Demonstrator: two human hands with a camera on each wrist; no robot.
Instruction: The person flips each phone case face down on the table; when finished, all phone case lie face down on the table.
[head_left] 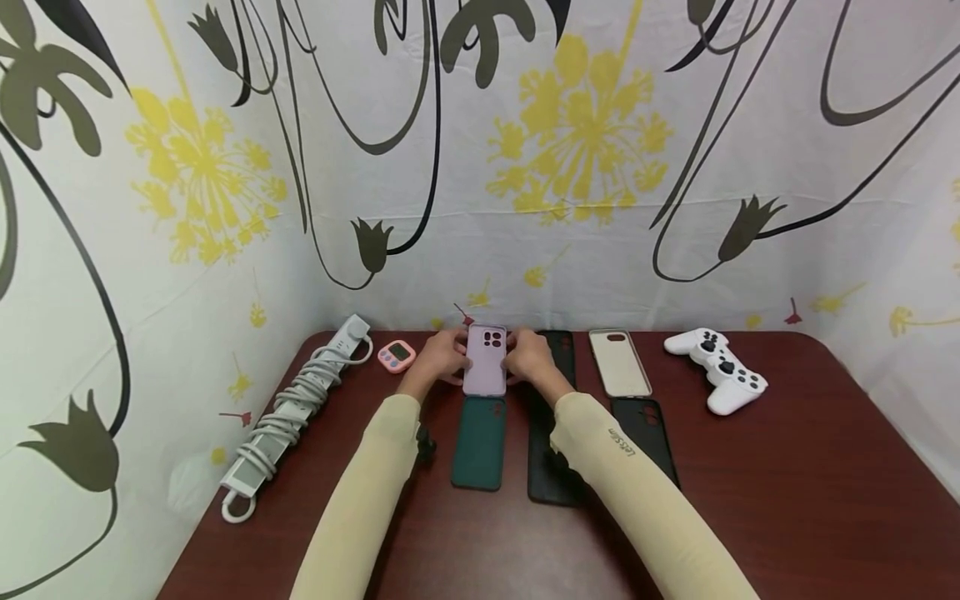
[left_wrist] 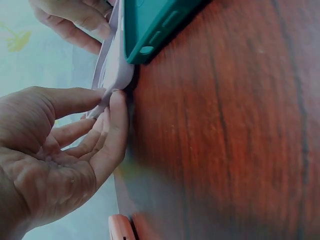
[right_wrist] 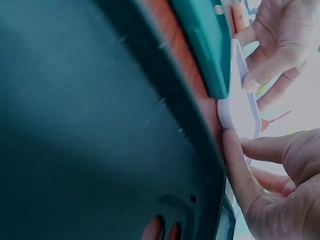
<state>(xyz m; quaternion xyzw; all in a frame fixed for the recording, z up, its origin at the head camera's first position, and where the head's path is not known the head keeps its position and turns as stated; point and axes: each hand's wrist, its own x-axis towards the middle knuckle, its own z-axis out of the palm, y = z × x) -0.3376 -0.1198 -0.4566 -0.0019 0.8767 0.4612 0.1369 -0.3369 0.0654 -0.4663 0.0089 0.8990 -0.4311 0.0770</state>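
A light purple phone case with camera cutouts lies near the back of the table, its far end close to the wall cloth. My left hand pinches its left edge between thumb and fingers, which the left wrist view shows closely. On the opposite edge, my right hand pinches it the same way, as the right wrist view confirms. Directly in front of the purple case is a green phone case. Under my right forearm lies a long black case, partly hidden by the sleeve.
To the right are a beige phone case, another black case partly covered by my sleeve, and a white game controller. On the left sit a pink timer and a cord-wrapped power strip. Patterned cloth hangs behind the table.
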